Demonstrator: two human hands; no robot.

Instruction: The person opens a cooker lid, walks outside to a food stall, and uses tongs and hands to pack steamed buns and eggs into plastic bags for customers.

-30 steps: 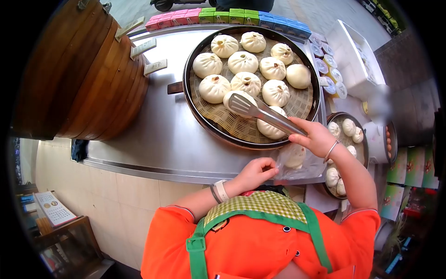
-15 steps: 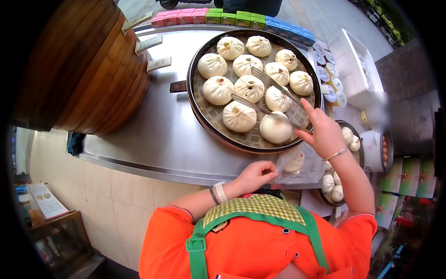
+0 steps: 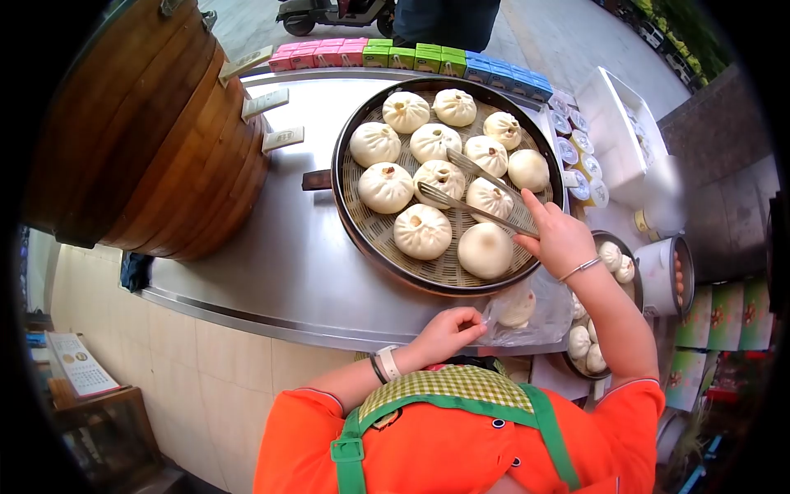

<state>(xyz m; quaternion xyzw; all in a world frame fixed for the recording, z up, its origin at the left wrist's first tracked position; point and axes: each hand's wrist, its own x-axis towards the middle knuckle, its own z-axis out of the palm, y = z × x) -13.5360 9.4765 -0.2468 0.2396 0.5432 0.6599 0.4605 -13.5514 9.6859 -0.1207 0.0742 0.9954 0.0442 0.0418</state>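
My right hand (image 3: 553,235) is closed around metal tongs (image 3: 487,216) above a round steamer tray with a woven mat (image 3: 372,228). The tongs' arms are apart, their tips on either side of a pleated bun (image 3: 439,178) near the middle. Several white buns sit on the mat; a smooth one (image 3: 485,250) lies nearest me. My left hand (image 3: 451,332) pinches the edge of a clear plastic bag (image 3: 545,317) at the table's front edge. Inside the bag is a bun (image 3: 517,309).
Stacked bamboo steamers (image 3: 156,140) stand at left on the metal table (image 3: 247,272). Small drink cartons (image 3: 403,58) line the back edge. Sealed cups (image 3: 581,156) and a white foam box (image 3: 621,136) are at right, with another tray of buns (image 3: 605,247) below. A person (image 3: 444,20) stands beyond the table.
The view has tilted up, so the table appears lower. The tongs' tips have drawn a little closer together around the middle bun. My left hand keeps its pinch on the bag.
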